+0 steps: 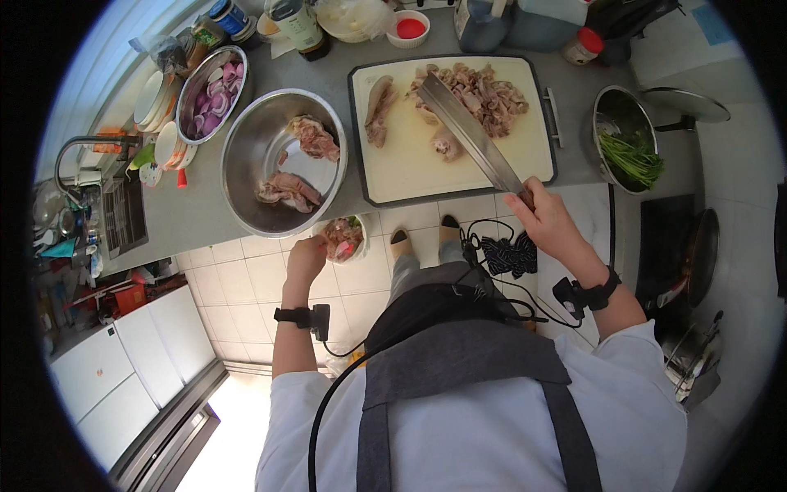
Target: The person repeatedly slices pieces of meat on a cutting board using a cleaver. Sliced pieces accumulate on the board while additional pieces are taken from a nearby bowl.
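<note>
My right hand [550, 221] grips the handle of a broad-bladed kitchen knife [470, 135], whose blade slants over a white cutting board [399, 178] with a dark rim. Beneath and beyond the blade lies a heap of chopped cooked meat [492, 98]. A rounded meat piece [447, 146] sits close by the blade, and a long meat strip [380, 111] rests at the board's left. My left hand [306, 261] hangs below the counter edge, beside a lined waste bin [363, 252] holding scraps. Its fingers are partly hidden, so whether they hold anything is unclear.
A large steel bowl [237, 190] with meat pieces stands left of the board. Behind it is a steel bowl of cut red onions [215, 101]. Green stalks [633, 160] fill a bowl at right, near a wok [704, 258]. Cables [522, 301] trail from my wrists.
</note>
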Demonstrator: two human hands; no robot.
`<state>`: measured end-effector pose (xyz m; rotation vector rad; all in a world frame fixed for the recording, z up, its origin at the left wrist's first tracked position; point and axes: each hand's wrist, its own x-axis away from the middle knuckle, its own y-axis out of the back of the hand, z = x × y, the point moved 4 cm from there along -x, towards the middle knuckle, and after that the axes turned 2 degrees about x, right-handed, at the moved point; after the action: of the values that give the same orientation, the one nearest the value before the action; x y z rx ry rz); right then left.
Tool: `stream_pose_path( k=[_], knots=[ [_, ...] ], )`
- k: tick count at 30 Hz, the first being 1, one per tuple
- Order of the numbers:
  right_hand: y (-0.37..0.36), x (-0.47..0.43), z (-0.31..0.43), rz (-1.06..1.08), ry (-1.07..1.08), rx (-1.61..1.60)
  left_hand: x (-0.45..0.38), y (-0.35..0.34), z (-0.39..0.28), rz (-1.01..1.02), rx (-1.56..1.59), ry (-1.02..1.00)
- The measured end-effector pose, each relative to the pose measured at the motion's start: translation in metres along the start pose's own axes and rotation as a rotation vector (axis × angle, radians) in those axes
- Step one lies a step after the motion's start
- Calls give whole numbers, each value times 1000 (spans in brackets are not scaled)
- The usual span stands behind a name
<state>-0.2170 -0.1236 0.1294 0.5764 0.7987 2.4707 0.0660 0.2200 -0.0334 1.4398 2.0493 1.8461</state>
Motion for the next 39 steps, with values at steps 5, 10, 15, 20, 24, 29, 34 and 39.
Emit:
stream_pose_path(
  k=[5, 10, 15, 20, 24, 29, 34, 39],
  knots=[
    [12, 9, -15, -75, -42, -23, -4, 39, -96, 255, 513, -310],
    [21, 19, -27, -110, -78, -49, -38, 73, -201, 185, 420, -651],
    [28, 29, -36, -114, -106, -76, -90, 80, -274, -312, 38, -968],
    [31, 36, -47, -102, -131, -85, -132, 66, -301, -200, -410, -998],
    [31, 37, -53, -98, -129, -109, -139, 66, -304, -220, -477, -1039],
    [29, 36, -58, -68, -176, -129, -140, 63, -288, -31, -227, -928],
    [20, 28, -62, -2, -188, -155, -135, 57, -253, 50, 144, -724],
    [-1, 18, -61, 86, -202, -189, -131, 36, -213, 263, 746, -361]
  ],
)
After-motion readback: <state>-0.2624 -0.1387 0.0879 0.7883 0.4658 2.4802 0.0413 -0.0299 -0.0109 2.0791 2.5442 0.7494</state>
